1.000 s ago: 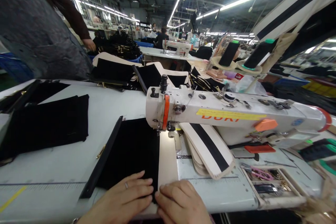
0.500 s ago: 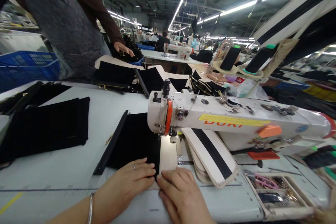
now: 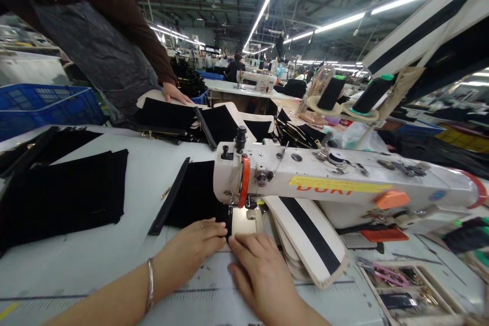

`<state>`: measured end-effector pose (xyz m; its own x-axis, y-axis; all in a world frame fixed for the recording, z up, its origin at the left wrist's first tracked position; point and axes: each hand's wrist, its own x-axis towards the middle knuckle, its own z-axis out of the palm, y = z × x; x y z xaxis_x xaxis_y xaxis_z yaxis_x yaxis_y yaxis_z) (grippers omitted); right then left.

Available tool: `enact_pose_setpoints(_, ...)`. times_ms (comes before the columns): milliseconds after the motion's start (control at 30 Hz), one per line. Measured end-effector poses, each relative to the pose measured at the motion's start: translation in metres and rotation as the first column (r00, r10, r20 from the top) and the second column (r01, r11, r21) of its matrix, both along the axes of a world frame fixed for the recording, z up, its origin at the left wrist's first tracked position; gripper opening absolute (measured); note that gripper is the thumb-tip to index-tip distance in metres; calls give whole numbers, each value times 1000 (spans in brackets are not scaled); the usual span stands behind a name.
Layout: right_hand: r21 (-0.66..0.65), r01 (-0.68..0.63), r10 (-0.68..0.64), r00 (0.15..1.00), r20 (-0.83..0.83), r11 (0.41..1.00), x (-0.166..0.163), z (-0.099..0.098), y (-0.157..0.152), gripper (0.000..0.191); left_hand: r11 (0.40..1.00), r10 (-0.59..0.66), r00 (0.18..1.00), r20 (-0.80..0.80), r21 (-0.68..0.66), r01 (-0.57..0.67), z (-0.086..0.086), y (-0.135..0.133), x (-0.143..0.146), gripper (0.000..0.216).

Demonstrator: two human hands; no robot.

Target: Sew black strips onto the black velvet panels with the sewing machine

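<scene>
While the black panel ahead is touched by the flattened left hand, the pale strip, running forward, is covered nearest by the right hand, thumb spread.

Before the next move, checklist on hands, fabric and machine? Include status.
1. Left hand fingers on the black fabric: ok.
2. Right hand fingers on the pale strip: ok.
3. Both hands' fingertips on the near side of the presser foot, not under it: ok.
4. Stitching straight: cannot tell, too small.
5. Co-worker's hand away from the sewing machine: ok, beyond it.
</scene>
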<state>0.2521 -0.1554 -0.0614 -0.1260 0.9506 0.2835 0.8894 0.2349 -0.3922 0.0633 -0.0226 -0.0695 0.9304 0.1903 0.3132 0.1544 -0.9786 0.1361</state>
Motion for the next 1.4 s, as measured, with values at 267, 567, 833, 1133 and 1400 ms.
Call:
enact_pose_setpoints(267, -28, 47, -47, 999, 24, 998, 2, 5, 18, 43, 997, 71, 997, -43, 27, -70, 2, 19, 14, 46)
enact_pose_setpoints(567, -30, 103, -102, 994, 31, 994, 6, 4, 32, 40, 984, 163, 986, 29, -81, -160, -10, 38, 25, 38)
enact_pose_setpoints(833, -2, 97, -97, 994, 50, 995, 7, -1, 32, 33, 992, 118, 992, 52, -48, -115, -13, 38, 24, 36)
enact_pose_setpoints(1133, 4, 118, -118, 993, 27, 993, 6, -1, 39, 37, 983, 173, 984, 35, -76, -170, -11, 42, 31, 40)
enact_pose_setpoints(1400, 14, 140, -141, 990, 2, 990, 5, -3, 43, 41, 975, 209, 976, 61, -85, -204, -11, 45, 35, 35)
